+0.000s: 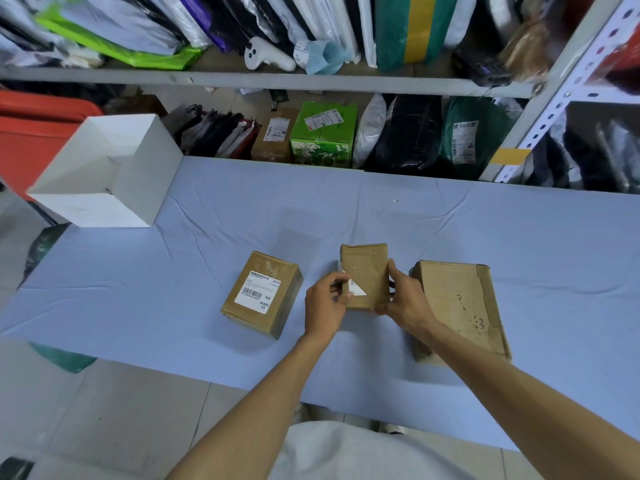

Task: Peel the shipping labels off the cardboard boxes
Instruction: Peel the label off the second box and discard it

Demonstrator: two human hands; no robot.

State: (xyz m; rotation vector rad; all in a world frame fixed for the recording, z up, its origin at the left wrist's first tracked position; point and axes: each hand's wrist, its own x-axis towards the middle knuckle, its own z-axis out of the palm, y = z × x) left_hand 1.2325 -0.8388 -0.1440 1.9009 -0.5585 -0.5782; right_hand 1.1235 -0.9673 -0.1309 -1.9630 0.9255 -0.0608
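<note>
over the blue tablecloth [242, 209], right fingers [393, 276] clamp the small box [367, 268] while left fingers [335, 278] pinch its white label [357, 289].

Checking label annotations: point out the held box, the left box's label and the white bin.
held box [366, 268], head view, bare upper face
left box's label [257, 292], head view, middle near barcode
white bin [97, 209], head view, front outer wall
</note>
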